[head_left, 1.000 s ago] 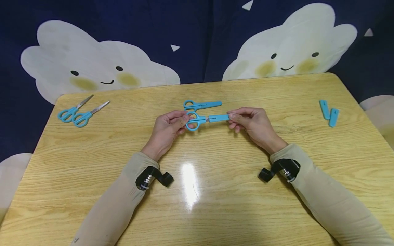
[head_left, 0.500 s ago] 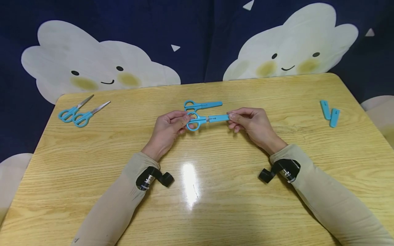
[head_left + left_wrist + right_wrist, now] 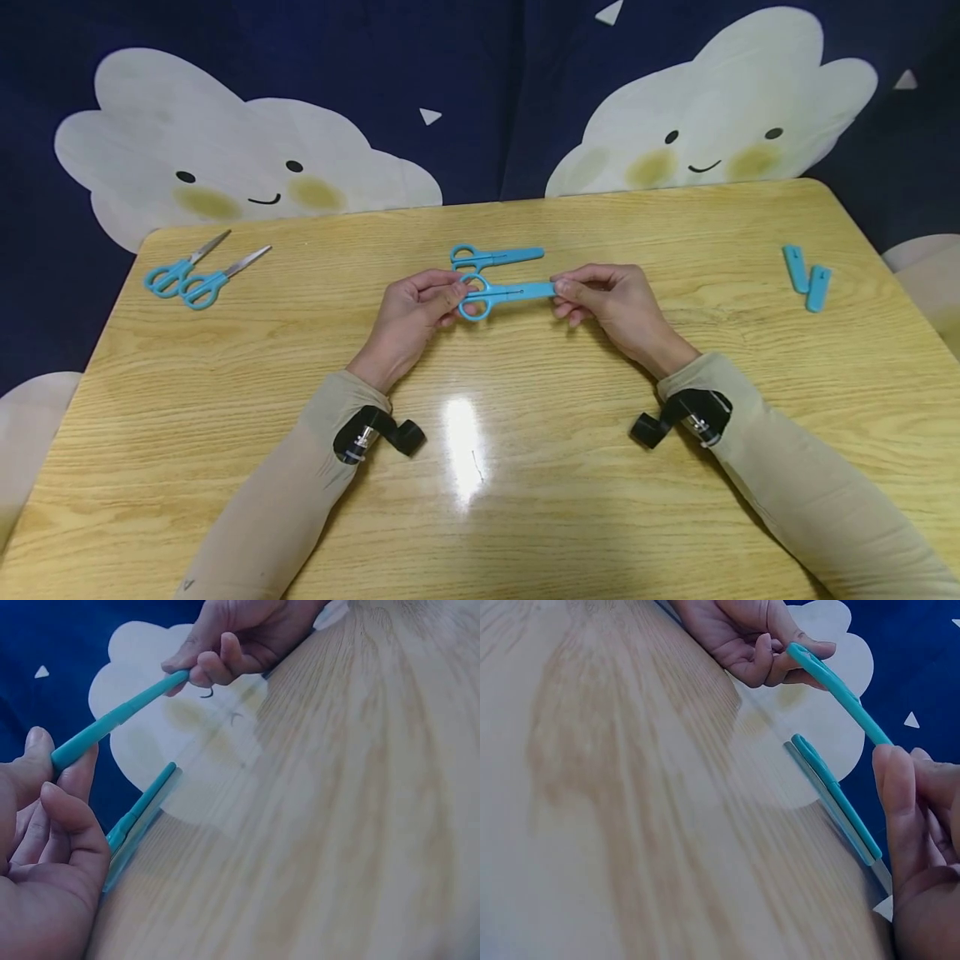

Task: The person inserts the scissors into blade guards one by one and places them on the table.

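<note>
Between both hands a pair of blue scissors (image 3: 491,293) is held level above the table, its blades covered by a blue blade cover (image 3: 532,290). My left hand (image 3: 408,321) pinches the scissors by the handle loops. The tip of the cover is pinched between thumb and fingers of my right hand (image 3: 622,312). Cover and handles meet with no metal showing between them. In the left wrist view the held scissors (image 3: 124,712) stand clear of the tabletop. Just behind them lies a second pair of covered scissors (image 3: 498,257), flat on the table.
At the table's left lie two uncovered scissors, one farther back (image 3: 172,273) and one nearer (image 3: 206,287), blades pointing away to the right. Two loose blue blade covers, one (image 3: 795,268) beside the other (image 3: 818,288), lie at the right. A dark cloud-print curtain (image 3: 487,100) hangs behind the wooden table (image 3: 525,500).
The blade cover has slid left onto the scissors, so the strip of metal blade seen earlier is hidden. My right hand has shifted slightly left with it; my left hand stays almost still.
</note>
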Demonstrator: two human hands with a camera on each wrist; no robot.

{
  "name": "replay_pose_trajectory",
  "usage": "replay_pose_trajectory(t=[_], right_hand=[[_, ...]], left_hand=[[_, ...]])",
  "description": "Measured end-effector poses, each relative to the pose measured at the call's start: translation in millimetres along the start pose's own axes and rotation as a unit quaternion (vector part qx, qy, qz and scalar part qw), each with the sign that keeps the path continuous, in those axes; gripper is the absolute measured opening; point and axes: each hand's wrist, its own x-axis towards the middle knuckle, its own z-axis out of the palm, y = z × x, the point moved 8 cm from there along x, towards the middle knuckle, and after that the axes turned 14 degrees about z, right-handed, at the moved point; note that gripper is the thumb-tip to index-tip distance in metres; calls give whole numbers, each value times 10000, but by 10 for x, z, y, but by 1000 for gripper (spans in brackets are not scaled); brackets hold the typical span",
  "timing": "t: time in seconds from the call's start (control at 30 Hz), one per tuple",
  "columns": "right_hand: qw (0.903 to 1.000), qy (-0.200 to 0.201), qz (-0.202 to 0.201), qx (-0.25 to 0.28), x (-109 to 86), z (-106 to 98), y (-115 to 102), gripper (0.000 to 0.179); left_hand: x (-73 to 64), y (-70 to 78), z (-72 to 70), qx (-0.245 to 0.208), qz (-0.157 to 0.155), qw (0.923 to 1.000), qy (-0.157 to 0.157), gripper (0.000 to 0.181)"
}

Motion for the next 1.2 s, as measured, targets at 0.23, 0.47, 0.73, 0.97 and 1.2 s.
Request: replay_pose_trajectory(t=[0.23,0.47,0.73,0.97,1.2], right_hand=[[10000,-2,-36,-45,-5,12,-35,34],[10000,30,12,-42,2,15,-55,40],[9998,43,172,56,25,28,-24,38],[9995,78,291,55,45,36,-7,31],[9993,222,304,52,66,-4,-10,34]], left_hand=[[4,36,3,50,55,10000,-17,25],[12,50,-5,114,76,9999,-26,26],[-8,52,-32,275,104,9996,-35,30],[-22,65,-75,300,244,9992,-29,33],[-20,84,-67,495,351,9977,-292,43]])
